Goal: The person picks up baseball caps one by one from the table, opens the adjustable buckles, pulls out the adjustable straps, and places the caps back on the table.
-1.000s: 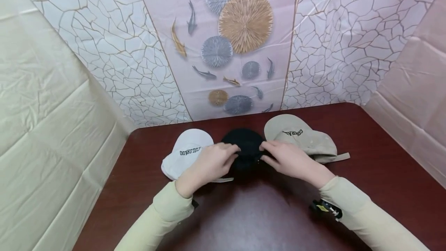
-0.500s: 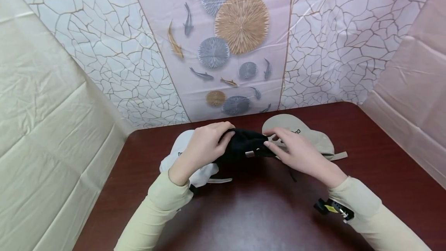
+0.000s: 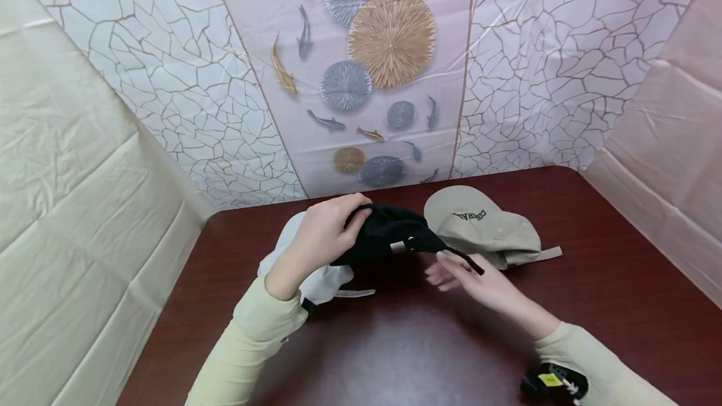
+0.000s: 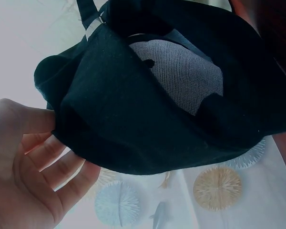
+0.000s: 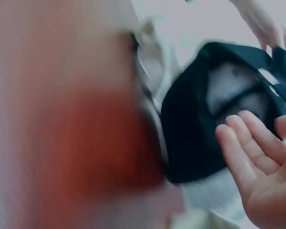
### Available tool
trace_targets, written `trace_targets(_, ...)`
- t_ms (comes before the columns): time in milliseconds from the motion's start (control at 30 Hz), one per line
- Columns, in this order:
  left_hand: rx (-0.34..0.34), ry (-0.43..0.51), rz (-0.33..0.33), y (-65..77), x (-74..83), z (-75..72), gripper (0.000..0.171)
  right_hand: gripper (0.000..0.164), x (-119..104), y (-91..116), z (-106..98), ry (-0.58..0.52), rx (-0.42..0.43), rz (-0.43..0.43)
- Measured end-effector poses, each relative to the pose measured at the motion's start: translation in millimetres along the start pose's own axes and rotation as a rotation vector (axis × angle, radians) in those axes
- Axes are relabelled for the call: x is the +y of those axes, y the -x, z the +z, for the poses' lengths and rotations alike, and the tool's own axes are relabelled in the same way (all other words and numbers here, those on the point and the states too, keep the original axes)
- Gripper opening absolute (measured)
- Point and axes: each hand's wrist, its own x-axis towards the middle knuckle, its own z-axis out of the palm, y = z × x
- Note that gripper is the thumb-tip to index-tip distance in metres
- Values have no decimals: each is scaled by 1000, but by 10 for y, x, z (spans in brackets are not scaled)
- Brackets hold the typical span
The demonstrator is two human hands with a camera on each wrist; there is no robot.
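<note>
A black cap [image 3: 389, 230] is held above the table, its underside towards me in the left wrist view. My left hand [image 3: 323, 230] pinches its left edge between thumb and fingers; the left wrist view shows the fingers [image 4: 66, 167] against the dark cloth. A metal buckle [image 3: 397, 246] shows on the cap's band, and a loose black strap [image 3: 467, 260] sticks out to the right. Just under that strap is my right hand [image 3: 487, 287]. Its fingers [image 5: 248, 148] extend in front of the cap's opening in the right wrist view, gripping nothing visible.
A white cap [image 3: 324, 284] lies at the left, partly covered by my left hand and the black cap. At the right lies a beige cap [image 3: 507, 230] with dark lettering. The dark red table [image 3: 395, 343] ends at a patterned cloth backdrop [image 3: 225, 80].
The black cap has come up off the table and tilted, its buckle and strap now showing. My left hand has shifted slightly left with it; my right hand has let go and dropped below the strap.
</note>
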Motion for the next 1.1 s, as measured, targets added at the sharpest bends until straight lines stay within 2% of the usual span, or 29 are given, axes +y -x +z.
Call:
trace_targets(67, -5, 5, -7, 6, 2, -1, 13, 54, 30, -18, 83, -234, -70, 53)
trace_targets(200, -10, 8, -7, 31, 2, 2, 15, 64, 80, -98, 197, -650, -175, 78)
trace_targets(300, -12, 10, -7, 55, -4, 13, 15, 55, 93, -161, 276, -907, -220, 86)
trace_targets(400, -11, 7, -7, 80, -15, 30, 14, 42, 77, -207, 355, -1069, -240, 99)
trace_targets(533, -15, -5, 3, 105, -34, 62, 13, 38, 36, -242, 441, -1156, -245, 108)
trace_targets(700, -4, -10, 8, 109, -42, 89, 13, 27, 13, -243, 489, -1182, -256, 62)
trace_targets(867, 14, -12, -4, 105, -25, 76, 12, 33, 8, -230, 498, -1171, -261, 15)
trace_targets(967, 63, -2, -10, 131, -1, 31, 12, 33, 8, -230, 500, -1165, -266, -18)
trace_targets(1100, 170, 19, -19, 217, 58, -94, 12, 33, 8, -225, 494, -1190, -275, -59)
